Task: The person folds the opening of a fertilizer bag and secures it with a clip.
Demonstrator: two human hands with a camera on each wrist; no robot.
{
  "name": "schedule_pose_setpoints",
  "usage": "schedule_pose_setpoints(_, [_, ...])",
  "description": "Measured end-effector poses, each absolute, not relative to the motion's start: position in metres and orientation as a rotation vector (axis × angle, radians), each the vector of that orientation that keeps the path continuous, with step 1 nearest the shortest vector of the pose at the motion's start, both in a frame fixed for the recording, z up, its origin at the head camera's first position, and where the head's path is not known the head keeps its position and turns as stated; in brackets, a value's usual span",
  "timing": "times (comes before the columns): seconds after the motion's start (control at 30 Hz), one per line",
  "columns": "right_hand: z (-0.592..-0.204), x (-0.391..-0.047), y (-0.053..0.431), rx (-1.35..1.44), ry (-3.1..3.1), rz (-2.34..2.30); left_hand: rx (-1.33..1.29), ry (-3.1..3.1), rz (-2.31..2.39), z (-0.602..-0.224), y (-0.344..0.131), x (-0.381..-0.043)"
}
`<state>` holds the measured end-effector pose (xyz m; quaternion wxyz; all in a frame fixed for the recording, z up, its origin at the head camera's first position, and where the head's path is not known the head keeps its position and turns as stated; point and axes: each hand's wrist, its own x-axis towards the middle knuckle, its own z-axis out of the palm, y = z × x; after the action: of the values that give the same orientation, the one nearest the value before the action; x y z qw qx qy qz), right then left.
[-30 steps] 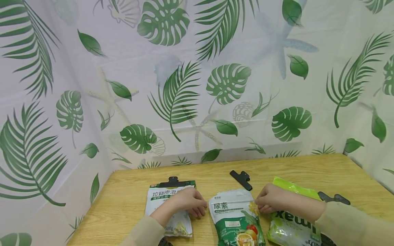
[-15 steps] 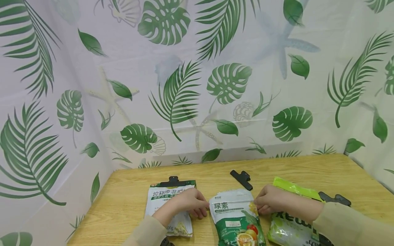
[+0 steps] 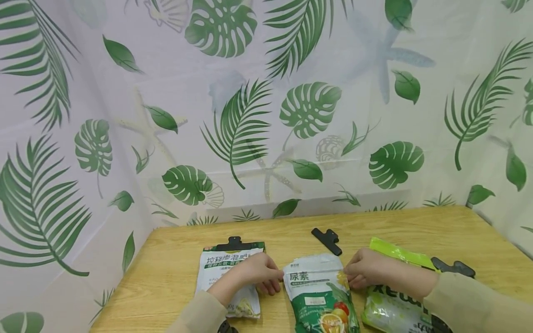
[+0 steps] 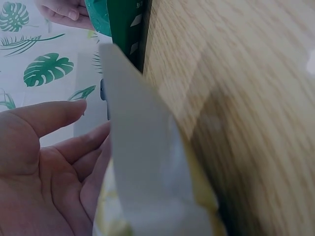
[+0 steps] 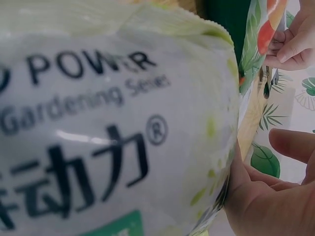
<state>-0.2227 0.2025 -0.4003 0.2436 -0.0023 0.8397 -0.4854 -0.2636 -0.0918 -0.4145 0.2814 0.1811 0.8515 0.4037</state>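
A green and white pouch (image 3: 316, 289) printed with vegetables and fruit lies between both hands. My left hand (image 3: 256, 273) extends across a white fertilizer pouch (image 3: 212, 277), its fingertips right at the middle pouch's left edge. In the left wrist view its thumb stands apart from the fingers. My right hand (image 3: 366, 270) has its fingertips at the opposite edge of the middle pouch, and its forearm crosses a lime-green bag (image 3: 385, 305). The right wrist view shows that thumb apart from the fingers too. The fingers' far ends are partly hidden by the outer bags.
A black bag clip (image 3: 326, 240) lies behind the middle pouch on the wooden table (image 3: 287, 236). Another clip (image 3: 234, 245) sits across the left pouch's top, and a third clip (image 3: 454, 267) is at the lime-green bag's right. Leaf-patterned cloth (image 3: 266, 152) rises behind the table.
The left hand has shifted slightly right, up to the middle pouch's edge. The right hand stays at the other edge, and the pouch has hardly moved.
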Motion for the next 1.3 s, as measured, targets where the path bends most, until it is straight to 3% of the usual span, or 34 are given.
schedule_pose_setpoints(1.3, [-0.405,-0.223,0.2,0.014,2.288,-1.376,0.28,2.269,1.282,-0.43,-0.081,-0.261])
